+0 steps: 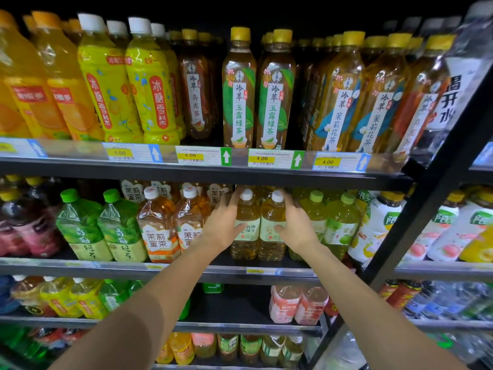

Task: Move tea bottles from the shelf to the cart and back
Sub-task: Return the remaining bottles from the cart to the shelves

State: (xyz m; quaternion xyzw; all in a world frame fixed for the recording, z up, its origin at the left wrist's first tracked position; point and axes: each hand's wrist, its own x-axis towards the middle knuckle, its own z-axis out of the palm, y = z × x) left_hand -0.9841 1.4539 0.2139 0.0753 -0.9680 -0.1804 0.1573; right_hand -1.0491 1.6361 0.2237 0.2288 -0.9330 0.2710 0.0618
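Observation:
Two white-capped bottles of pale golden tea stand side by side on the middle shelf (pixel 266 271). My left hand (pixel 222 225) grips the left tea bottle (pixel 246 236), thumb across its label and fingers behind it. My right hand (pixel 296 222) grips the right tea bottle (pixel 272 236) the same way, from its right side. Both bottles stand upright with their bases on the shelf board. No cart is in view.
Orange-labelled tea bottles (pixel 160 231) crowd my left hand, and green-capped bottles (pixel 338 225) stand against my right hand. The upper shelf (pixel 202 172) with yellow-capped teas hangs just above the caps. A black upright post (pixel 432 209) slants at the right.

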